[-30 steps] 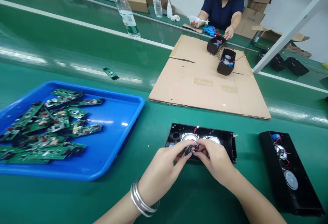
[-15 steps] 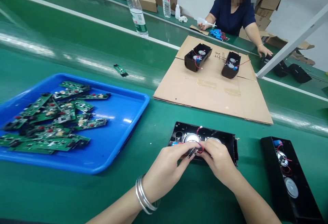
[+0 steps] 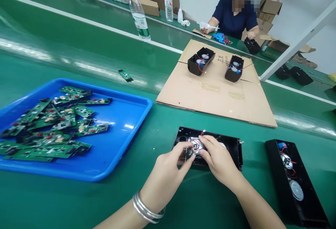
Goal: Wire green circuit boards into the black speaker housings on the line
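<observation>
Left hand (image 3: 168,173): thumb and fingers pinch a small board (image 3: 188,153), its edge facing the right fingertips. Right hand (image 3: 222,157): thumb and fingers part-curled at the red and black wires (image 3: 194,141), just beside the board; cannot tell whether they grip a wire. Key relation: board sits between the two hands, nearer the left, above the near side of an open case (image 3: 233,148). Case lies on the table (image 3: 157,131) under and just beyond the fingertips, long axis running left to right across them, far edge slightly askew. Case: black, apparently moulded plastic, shallow box, satin walls; pale round speaker (image 3: 222,145) inside, partly hidden by the right fingers. Right of the right hand: second case (image 3: 304,190), long axis running away from the person. Left of the left hand: glossy blue tray (image 3: 126,127) with a loose heap of green boards (image 3: 49,131), narrow, flat, knobbly with parts. Beyond both hands: matt brown cardboard (image 3: 199,98), taped, creased.
</observation>
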Demonstrator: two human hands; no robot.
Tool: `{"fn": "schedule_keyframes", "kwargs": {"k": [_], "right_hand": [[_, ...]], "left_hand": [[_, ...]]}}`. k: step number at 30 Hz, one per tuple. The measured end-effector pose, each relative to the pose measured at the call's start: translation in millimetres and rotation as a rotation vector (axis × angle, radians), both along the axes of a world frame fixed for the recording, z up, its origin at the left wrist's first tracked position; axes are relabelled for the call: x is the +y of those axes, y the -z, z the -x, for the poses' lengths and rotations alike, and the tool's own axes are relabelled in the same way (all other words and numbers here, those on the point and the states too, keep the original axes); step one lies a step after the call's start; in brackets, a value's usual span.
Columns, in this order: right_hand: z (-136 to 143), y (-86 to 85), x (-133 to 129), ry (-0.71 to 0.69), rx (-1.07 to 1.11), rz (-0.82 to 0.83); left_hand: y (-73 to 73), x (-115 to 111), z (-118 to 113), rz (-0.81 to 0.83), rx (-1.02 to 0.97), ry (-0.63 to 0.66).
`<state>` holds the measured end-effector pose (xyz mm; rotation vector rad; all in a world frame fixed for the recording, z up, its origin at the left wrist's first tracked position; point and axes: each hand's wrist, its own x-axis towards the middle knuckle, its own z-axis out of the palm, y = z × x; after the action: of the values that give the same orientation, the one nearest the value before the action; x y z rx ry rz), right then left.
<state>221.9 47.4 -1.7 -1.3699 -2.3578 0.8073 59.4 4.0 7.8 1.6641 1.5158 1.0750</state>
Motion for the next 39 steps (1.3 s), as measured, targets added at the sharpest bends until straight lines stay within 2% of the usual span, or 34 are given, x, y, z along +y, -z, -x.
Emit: {"fn": "schedule_keyframes", "kwargs": {"k": [4, 7, 11, 13, 16, 19, 21, 25, 27, 29, 33, 39], "right_hand": [[-6, -1.5, 2, 0.056, 0.181, 0.109], [-5, -2.1, 2, 0.028, 0.161, 0.159], [1, 0.3, 2, 0.057, 0.136, 0.125], [-1, 2.5, 3, 0.139, 0.271, 0.146], [-10, 5.3, 3, 0.350, 0.537, 0.251], [-19, 5.0, -2, 0.450, 0.601, 0.241], [-20, 3.3, -8, 0.390, 0.511, 0.141], [-15, 1.3, -15, 0.073, 0.280, -0.150], [-12, 2.3, -16, -0.032, 0.204, -0.282], [-10, 4.4, -16, -0.040, 0.181, -0.347], [-8, 8.0, -17, 0.036, 0.182, -0.346], [-7, 9.1, -18, 0.033, 0.199, -0.373]], "left_hand": [[6.6, -2, -4, -0.111, 0.109, -0.054], [8.5, -3, -6, -0.174, 0.170, -0.062], [7.7, -5, -5, -0.165, 0.207, -0.048], [7.3, -5, -3, -0.131, 0.218, -0.052], [8.2, -4, -3, -0.083, 0.210, -0.073], [10.8, -3, -6, -0.108, 0.208, -0.115], [12.7, -2, -10, -0.164, 0.245, -0.149], [15.3, -2, -18, -0.264, 0.316, -0.169], [16.0, -2, -19, -0.252, 0.297, -0.167], [16.8, -3, -18, -0.202, 0.256, -0.169], [18.2, -4, -18, -0.114, 0.160, -0.163], [14.8, -5, -20, -0.108, 0.079, -0.120]]}}
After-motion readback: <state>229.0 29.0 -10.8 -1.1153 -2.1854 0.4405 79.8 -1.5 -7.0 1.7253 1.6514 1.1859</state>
